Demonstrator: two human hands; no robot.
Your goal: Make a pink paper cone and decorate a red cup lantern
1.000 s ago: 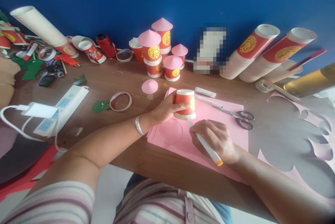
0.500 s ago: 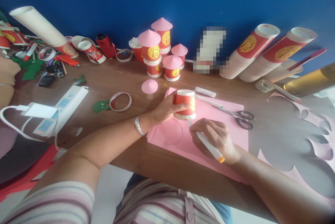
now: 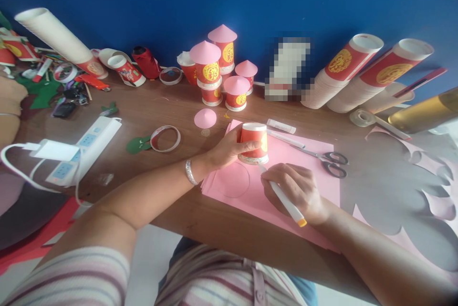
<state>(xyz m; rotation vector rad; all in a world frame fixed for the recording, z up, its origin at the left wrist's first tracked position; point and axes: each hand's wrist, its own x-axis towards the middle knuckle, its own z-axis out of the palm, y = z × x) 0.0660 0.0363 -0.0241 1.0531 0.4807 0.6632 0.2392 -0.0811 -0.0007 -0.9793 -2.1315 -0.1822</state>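
My left hand [image 3: 229,149] is wrapped round a red paper cup [image 3: 253,135], which stands upside down on pink paper sheets [image 3: 315,184]. In my right hand [image 3: 294,187] is a white marker [image 3: 288,203] with an orange end; its tip points at the cup's rim near the paper. A drawn circle [image 3: 234,179] shows on the top sheet, left of the marker. Scissors [image 3: 331,160], a capped white pen [image 3: 286,139] and a glue stick [image 3: 281,126] lie on or beside the sheets, behind and right of my hands.
Red cups with pink cone roofs [image 3: 205,64] stand at the back. Tall cup stacks [image 3: 354,58] lean against the blue wall at right. Pink paper scraps [image 3: 425,158] spread at far right. A power strip [image 3: 88,148] and a cardboard ring [image 3: 165,138] lie left; part of another person [image 3: 10,120] shows there.
The view has shifted very slightly. Both hands, the cup and the marker hold almost the same positions.
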